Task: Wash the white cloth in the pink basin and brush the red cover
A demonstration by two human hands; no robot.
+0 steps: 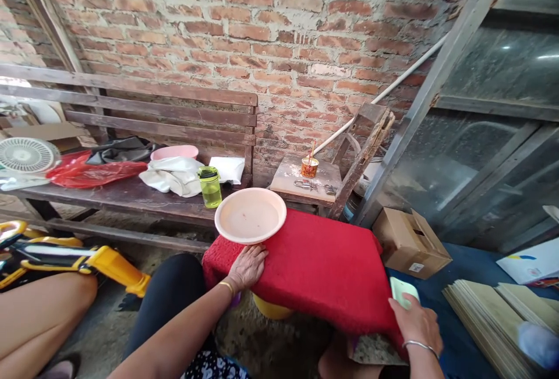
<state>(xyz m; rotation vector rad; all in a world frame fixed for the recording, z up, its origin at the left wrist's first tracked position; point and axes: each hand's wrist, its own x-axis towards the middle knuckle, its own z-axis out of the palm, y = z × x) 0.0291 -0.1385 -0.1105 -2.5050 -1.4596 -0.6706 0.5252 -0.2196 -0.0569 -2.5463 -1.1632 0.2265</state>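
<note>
My left hand lies flat on the red cloth that covers a small table, fingers stretched out. Its fingertips are at the near rim of a pale pink plastic basin, which stands on the table's far left corner with a few tiny specks inside. At the right edge of the cloth, my right hand is closed around a pale green flat object with rounded corners. The fingers partly cover this object, so its kind is unclear.
A wooden bench holds a green bottle, white cloth and red plastic bag. Behind the table, a wooden chair bears a patterned cup. A cardboard box and stacked boards lie right. Another person's leg is left.
</note>
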